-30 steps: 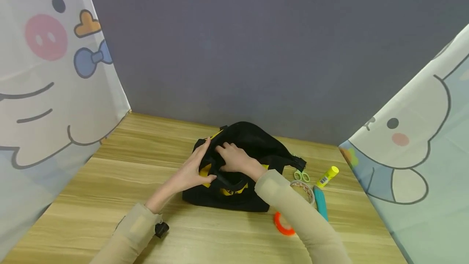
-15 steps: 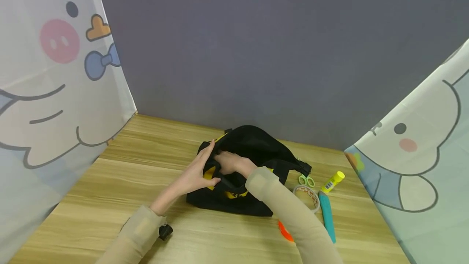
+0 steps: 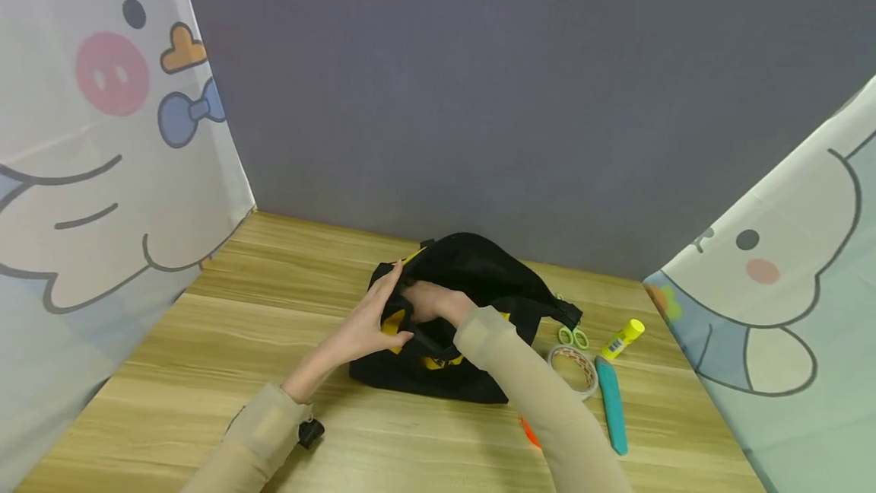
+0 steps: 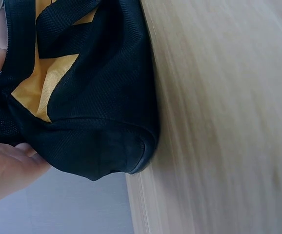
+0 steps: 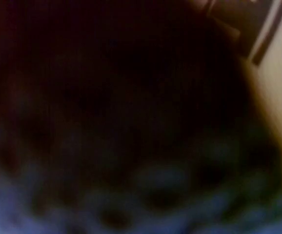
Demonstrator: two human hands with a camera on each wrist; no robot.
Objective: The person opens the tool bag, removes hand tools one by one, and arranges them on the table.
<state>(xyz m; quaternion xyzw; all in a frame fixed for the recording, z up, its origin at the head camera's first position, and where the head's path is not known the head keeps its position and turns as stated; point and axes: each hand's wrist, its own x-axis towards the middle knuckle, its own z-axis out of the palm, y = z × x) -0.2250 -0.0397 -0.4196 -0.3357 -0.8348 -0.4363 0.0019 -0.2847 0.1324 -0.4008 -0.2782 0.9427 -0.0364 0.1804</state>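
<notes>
A black fabric bag (image 3: 424, 383) with yellow patches lies on the wooden table, its zipped mouth gaping. At its left end, my left hand (image 3: 363, 329) holds the rim between the thumb in front and the fingers behind. In the left wrist view, the same left hand (image 4: 11, 168) wraps the end of the bag (image 4: 107, 83). My right hand (image 3: 434, 301) reaches into the bag's mouth up to about the wrist. Its fingers are hidden inside, so whether they hold anything does not show. Only dark blur fills most of the right wrist view.
Right of the bag lie green-handled scissors (image 3: 573, 337), a yellow glue stick (image 3: 623, 338), a tape roll (image 3: 588, 383) and a flat teal tool (image 3: 612, 405). An orange object (image 3: 530, 432) is partly under the right sleeve. A grey panel (image 3: 438, 97) rises behind the table (image 3: 274, 310).
My right hand has gone deeper into the bag, and its fingers have dropped out of sight. The left hand keeps its place on the rim. The head view has shifted slightly.
</notes>
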